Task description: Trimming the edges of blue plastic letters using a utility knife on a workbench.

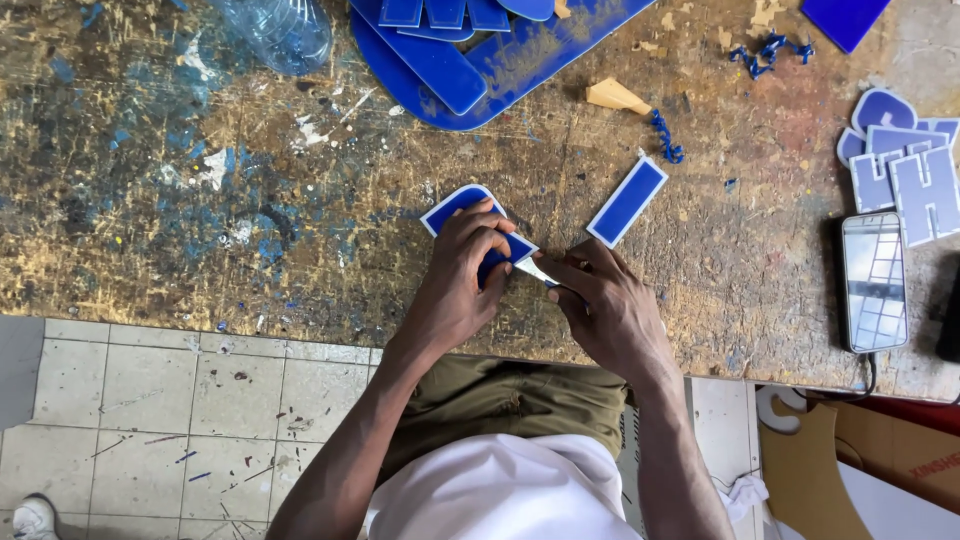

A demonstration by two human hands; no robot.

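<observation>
My left hand (465,275) presses down on a blue plastic letter piece with a white edge (455,205) that lies on the worn, paint-stained wooden workbench (200,200). My right hand (605,305) pinches a thin pale strip or blade (535,270) at the lower right end of that piece, right against my left fingers. A second blue rectangular piece with a white rim (627,201) lies just beyond my right hand, apart from both hands.
Large blue cut sheets (480,60) lie at the far edge beside a clear plastic bottle (280,30). Pale blue letters (900,170) and a phone (873,282) sit at the right. Blue curled shavings (665,135) are scattered about. Tiled floor (150,400) shows below the bench.
</observation>
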